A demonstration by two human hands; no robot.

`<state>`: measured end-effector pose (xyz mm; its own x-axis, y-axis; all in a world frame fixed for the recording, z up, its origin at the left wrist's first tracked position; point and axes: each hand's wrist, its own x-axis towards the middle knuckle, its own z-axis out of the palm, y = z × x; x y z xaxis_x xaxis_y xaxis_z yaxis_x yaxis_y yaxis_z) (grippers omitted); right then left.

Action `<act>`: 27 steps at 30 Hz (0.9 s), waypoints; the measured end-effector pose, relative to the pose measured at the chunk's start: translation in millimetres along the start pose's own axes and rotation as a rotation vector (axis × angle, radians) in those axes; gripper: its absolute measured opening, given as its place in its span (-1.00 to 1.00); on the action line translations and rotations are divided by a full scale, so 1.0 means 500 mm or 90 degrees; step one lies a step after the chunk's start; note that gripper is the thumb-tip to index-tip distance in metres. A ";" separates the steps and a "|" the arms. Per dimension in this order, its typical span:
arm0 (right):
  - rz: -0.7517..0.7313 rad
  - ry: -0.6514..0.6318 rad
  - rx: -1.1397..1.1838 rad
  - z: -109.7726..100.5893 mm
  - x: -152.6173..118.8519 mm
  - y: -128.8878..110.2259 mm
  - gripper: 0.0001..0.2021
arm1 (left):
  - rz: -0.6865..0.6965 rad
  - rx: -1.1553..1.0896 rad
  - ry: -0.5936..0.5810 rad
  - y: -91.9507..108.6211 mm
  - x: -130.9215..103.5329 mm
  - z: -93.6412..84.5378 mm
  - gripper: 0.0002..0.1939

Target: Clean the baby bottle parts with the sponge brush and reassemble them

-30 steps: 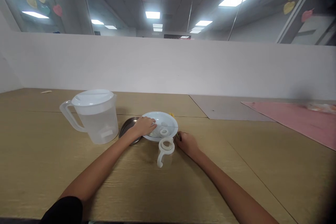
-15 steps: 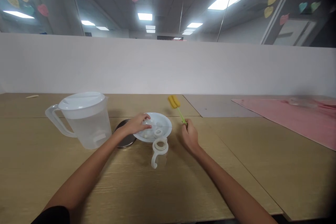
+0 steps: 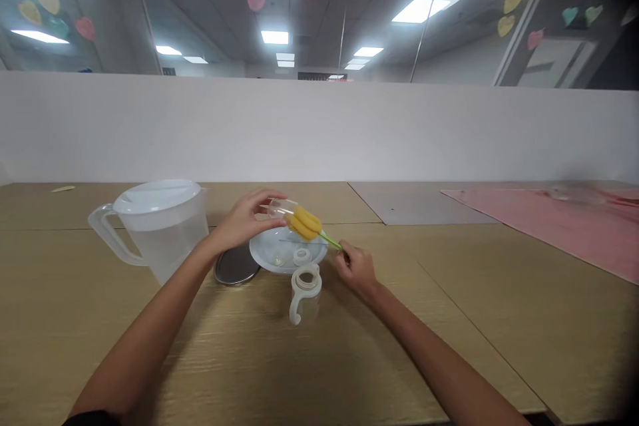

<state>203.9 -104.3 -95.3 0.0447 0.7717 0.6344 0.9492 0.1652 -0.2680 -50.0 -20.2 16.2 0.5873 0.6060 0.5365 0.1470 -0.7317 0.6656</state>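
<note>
Above a white bowl (image 3: pixel 314 253), my left hand (image 3: pixel 245 218) grips a small clear cup (image 3: pixel 280 208) tilted on its side, its mouth toward the right. My right hand (image 3: pixel 357 267) is closed on the green handle of a brush with a yellow sponge head (image 3: pixel 305 223). The sponge tip is at the cup's mouth, partly inside it. A white ring (image 3: pixel 301 255) and small clear pieces lie in the bowl. In front of the bowl stands a clear container with a white hooked collar (image 3: pixel 306 283).
A lidded water pitcher (image 3: pixel 162 226) stands left, behind my left forearm. A dark round metal plate (image 3: pixel 236 266) lies left of the bowl. A pink mat (image 3: pixel 559 226) and a grey mat (image 3: pixel 409 203) cover the right rear. A white wall (image 3: pixel 319 133) rises behind.
My left hand has lifted the clear cup from the bowl and tilted it. The brush in my right hand has swung left and down, bringing its sponge to the cup's mouth.
</note>
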 end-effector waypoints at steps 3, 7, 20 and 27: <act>-0.044 -0.010 -0.036 -0.001 0.000 0.006 -0.81 | 0.056 0.070 -0.054 0.005 -0.003 0.011 -0.56; -0.085 0.016 -0.088 -0.001 -0.003 0.016 -0.82 | 0.031 0.139 -0.098 0.005 -0.010 0.043 -0.56; -0.086 0.004 -0.173 0.001 0.005 0.023 -0.81 | -0.045 0.152 -0.031 -0.078 -0.004 0.094 -0.53; -0.002 -0.009 -0.215 0.001 0.018 0.039 -0.78 | -0.079 0.219 0.003 -0.153 0.000 0.076 -0.55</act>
<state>222.5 -93.9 -95.4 0.0390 0.7801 0.6245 0.9990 -0.0432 -0.0084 -31.0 23.8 -54.4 0.5446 0.6979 0.4651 0.4763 -0.7139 0.5133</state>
